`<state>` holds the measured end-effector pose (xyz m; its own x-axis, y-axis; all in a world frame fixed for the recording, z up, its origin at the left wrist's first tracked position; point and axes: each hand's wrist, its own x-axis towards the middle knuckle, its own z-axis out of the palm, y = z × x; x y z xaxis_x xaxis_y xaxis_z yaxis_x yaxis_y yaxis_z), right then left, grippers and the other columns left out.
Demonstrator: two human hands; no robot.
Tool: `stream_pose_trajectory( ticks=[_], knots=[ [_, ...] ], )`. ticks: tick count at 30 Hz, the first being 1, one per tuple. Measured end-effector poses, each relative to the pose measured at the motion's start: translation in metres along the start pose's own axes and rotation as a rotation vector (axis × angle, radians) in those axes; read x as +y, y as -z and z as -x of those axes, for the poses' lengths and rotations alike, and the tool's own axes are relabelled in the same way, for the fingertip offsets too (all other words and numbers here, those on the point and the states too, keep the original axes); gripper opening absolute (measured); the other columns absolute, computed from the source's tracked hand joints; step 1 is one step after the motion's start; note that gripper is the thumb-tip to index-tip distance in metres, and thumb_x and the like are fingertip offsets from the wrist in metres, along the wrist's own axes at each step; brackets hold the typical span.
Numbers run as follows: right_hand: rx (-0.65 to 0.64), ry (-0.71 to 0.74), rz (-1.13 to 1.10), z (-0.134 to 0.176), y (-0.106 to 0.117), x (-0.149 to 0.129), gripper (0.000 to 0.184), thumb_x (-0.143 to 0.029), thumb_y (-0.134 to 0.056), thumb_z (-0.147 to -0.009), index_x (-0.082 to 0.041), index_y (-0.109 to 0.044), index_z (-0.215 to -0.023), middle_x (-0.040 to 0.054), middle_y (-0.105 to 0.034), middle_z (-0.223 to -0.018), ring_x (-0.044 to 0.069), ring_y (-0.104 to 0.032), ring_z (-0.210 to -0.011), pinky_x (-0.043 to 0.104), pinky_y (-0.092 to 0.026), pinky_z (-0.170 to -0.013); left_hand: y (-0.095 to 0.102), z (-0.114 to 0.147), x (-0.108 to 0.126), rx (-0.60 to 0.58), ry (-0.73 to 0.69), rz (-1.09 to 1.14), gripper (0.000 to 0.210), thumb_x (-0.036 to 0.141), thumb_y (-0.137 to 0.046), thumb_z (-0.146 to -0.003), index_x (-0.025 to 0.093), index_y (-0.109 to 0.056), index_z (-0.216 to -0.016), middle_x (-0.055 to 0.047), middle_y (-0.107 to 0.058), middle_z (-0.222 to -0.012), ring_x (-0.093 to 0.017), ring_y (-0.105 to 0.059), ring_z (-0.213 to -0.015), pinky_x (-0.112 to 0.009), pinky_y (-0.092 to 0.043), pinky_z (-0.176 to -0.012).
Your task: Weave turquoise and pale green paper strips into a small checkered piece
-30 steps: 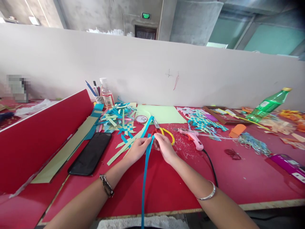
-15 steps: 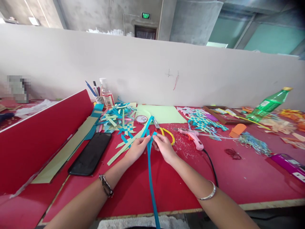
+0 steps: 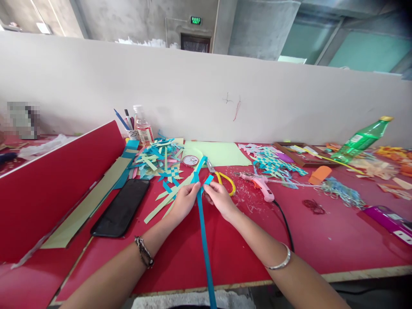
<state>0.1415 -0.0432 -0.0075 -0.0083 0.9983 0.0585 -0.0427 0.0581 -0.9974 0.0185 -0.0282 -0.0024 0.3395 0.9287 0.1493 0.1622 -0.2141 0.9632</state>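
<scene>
Both of my hands meet over the middle of the red table, pinching blue paper strips. My left hand [image 3: 186, 199] is closed on a folded blue strip whose one end points up and away. My right hand [image 3: 222, 198] pinches close to a short blue end that sticks up past the thumb. A long blue paper strip [image 3: 204, 240] hangs from between the hands down over the table's front edge. How the strips cross is partly hidden by my fingers. Just beyond my hands lie yellow-handled scissors [image 3: 229, 182], and pale green strips [image 3: 161, 206] lie left of them.
A black phone [image 3: 120, 208] lies left, beside a red divider [image 3: 64, 184]. Cut strips [image 3: 157, 156] are heaped behind. A pink glue gun [image 3: 262, 184] with a black cord lies right, with woven pieces [image 3: 277, 163] behind it. A green bottle [image 3: 363, 139] leans far right.
The short blue end by my right hand now shows more and tilts further to the right. My hands have stayed almost in place, with the left slightly lower.
</scene>
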Motion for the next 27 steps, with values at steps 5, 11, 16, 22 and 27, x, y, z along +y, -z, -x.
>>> stream_pose_trajectory(
  ticks=[5, 11, 16, 22, 27],
  knots=[
    [0.042, 0.026, -0.017, -0.001, 0.001, -0.002, 0.033, -0.043, -0.046, -0.074, -0.019, -0.036, -0.053, -0.0073, -0.038, -0.04, 0.006, -0.035, -0.038, 0.021, -0.025, -0.041, -0.003, 0.001, 0.008, -0.098, -0.015, 0.027, 0.039, 0.043, -0.037, -0.079, 0.016, -0.052, -0.055, 0.004, -0.047, -0.047, -0.009, -0.041, -0.046, -0.021, -0.036, -0.053],
    [-0.031, 0.021, 0.034, 0.002, 0.0, -0.004, 0.03, -0.042, -0.047, -0.074, -0.018, -0.043, -0.056, -0.0071, -0.039, -0.042, 0.006, -0.035, -0.04, 0.021, -0.025, -0.04, 0.001, 0.001, 0.01, -0.13, -0.031, 0.017, 0.042, 0.041, -0.035, -0.08, 0.016, -0.057, -0.056, 0.003, -0.053, -0.048, -0.01, -0.045, -0.048, -0.022, -0.04, -0.06],
    [-0.056, 0.027, 0.046, 0.002, 0.001, -0.003, 0.028, -0.04, -0.047, -0.074, -0.018, -0.041, -0.056, -0.0074, -0.038, -0.042, 0.005, -0.033, -0.04, 0.02, -0.023, -0.04, 0.001, 0.0, 0.003, -0.107, -0.045, -0.027, 0.046, 0.042, -0.031, -0.082, 0.013, -0.062, -0.064, -0.001, -0.061, -0.058, -0.012, -0.05, -0.054, -0.023, -0.04, -0.06],
    [-0.033, 0.019, -0.002, 0.001, 0.0, -0.002, 0.028, -0.038, -0.048, -0.073, -0.018, -0.042, -0.055, -0.0075, -0.038, -0.041, 0.005, -0.033, -0.039, 0.02, -0.024, -0.04, -0.004, 0.001, 0.005, -0.069, -0.042, 0.031, 0.046, 0.041, -0.032, -0.082, 0.013, -0.059, -0.058, -0.001, -0.057, -0.054, -0.012, -0.049, -0.054, -0.023, -0.039, -0.061],
    [-0.024, 0.006, -0.021, 0.001, 0.0, 0.002, 0.029, -0.039, -0.049, -0.072, -0.018, -0.042, -0.053, -0.007, -0.039, -0.04, 0.005, -0.033, -0.038, 0.02, -0.022, -0.039, -0.003, 0.001, 0.003, 0.101, 0.013, 0.026, 0.038, 0.042, -0.037, -0.079, 0.015, -0.047, -0.053, 0.005, -0.04, -0.045, -0.008, -0.034, -0.044, -0.021, -0.029, -0.046]
  ],
)
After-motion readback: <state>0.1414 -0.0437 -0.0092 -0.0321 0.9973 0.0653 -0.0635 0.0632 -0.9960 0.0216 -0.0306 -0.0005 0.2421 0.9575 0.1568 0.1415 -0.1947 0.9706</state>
